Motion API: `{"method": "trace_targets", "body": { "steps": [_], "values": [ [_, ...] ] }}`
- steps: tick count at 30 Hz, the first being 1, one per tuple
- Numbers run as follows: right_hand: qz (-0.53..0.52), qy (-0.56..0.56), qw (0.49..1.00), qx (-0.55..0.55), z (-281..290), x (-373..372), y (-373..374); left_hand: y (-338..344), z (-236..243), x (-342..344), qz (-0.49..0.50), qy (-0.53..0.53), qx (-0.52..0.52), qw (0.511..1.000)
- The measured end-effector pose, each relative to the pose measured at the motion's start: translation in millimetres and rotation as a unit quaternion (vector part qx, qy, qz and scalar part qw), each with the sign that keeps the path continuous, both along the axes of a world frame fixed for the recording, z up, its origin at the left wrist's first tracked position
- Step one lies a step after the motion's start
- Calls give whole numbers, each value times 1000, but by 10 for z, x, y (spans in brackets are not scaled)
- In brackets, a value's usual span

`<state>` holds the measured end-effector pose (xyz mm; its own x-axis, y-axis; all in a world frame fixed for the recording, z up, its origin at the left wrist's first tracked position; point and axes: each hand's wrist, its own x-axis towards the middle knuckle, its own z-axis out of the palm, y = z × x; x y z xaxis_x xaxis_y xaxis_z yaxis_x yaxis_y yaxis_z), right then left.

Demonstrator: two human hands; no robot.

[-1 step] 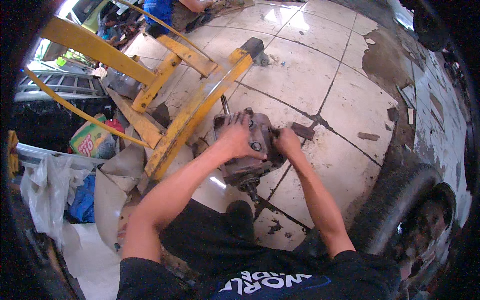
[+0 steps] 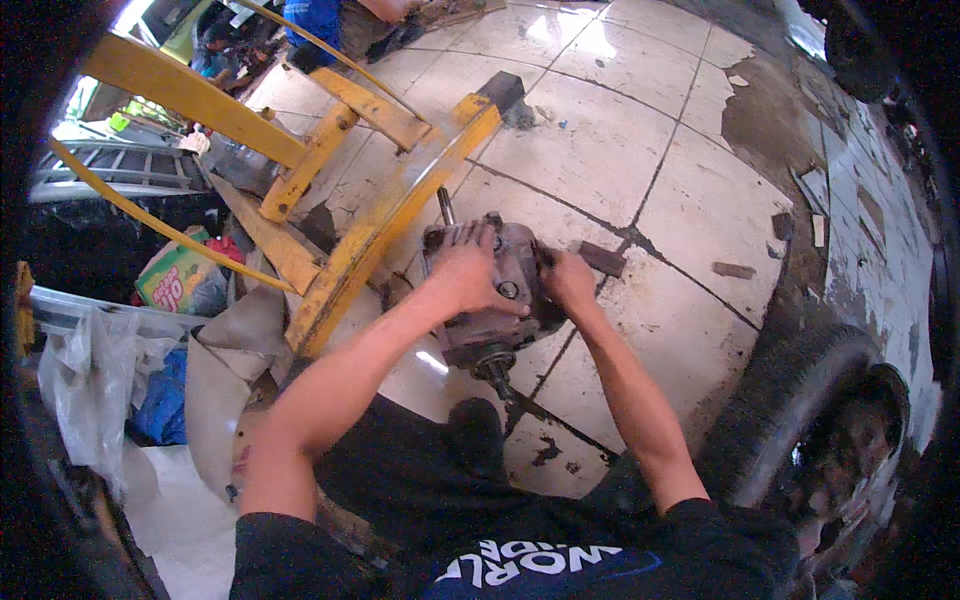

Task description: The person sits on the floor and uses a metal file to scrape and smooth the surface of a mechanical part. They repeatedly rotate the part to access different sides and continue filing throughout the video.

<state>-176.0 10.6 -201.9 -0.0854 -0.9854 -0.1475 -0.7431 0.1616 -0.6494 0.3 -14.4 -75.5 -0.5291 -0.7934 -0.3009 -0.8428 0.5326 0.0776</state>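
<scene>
A brownish metal gearbox (image 2: 515, 248) with a dirty casing sits on the tiles in front of me. One thin shaft (image 2: 446, 206) sticks out at its far left end, and a thicker stepped shaft (image 2: 496, 370) points back toward me. My left hand (image 2: 466, 270) grips across the top of the casing, fingers over the far side and thumb reaching to the right near a round plug. At the right side of the casing, my right hand (image 2: 568, 280) is closed on its edge. Its fingertips are partly hidden.
A yellow steel frame (image 2: 385, 235) stands left of the gearbox. Dark flat blocks (image 2: 602, 258) lie just right of it. A tyre (image 2: 800, 410) is at the lower right. Plastic sheeting (image 2: 95, 400) and a blue bag (image 2: 165, 400) lie left. Another person (image 2: 318, 22) is at the back.
The gearbox has shifted very slightly up and left in the picture, its near shaft with it. Both hands keep their places on it.
</scene>
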Motion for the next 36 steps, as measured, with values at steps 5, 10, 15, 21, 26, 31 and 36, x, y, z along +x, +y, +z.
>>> {"method": "trace_targets", "body": {
  "steps": [5, 10, 15, 21, 26, 31, 36],
  "values": [
    [39, 5, 998, 55, 18, -34, 74, 2, -10, 32, -8, 0, -11, 1000],
    [-58, 13, 998, -28, -353, -85, 18, -63, 19, -83, -18, -14, 10, 1000],
    [32, -9, 999, 18, -9, 43, 18, -103, 75, -1, -26, -94, 5, 995],
    [57, -15, 997, 56, -108, 1, 148, -359, 317, -156, -81, -195, 109, 971],
    [-34, -8, 999, 41, -269, 10, 65, -542, 275, -171, -141, -148, 175, 963],
    [20, -22, 997, 66, 165, 146, 276, -696, 263, -71, -20, -76, 118, 990],
    [5, -15, 1000, 9, 26, 97, 230, -876, -39, 46, -10, -36, -75, 996]
  ]
}}
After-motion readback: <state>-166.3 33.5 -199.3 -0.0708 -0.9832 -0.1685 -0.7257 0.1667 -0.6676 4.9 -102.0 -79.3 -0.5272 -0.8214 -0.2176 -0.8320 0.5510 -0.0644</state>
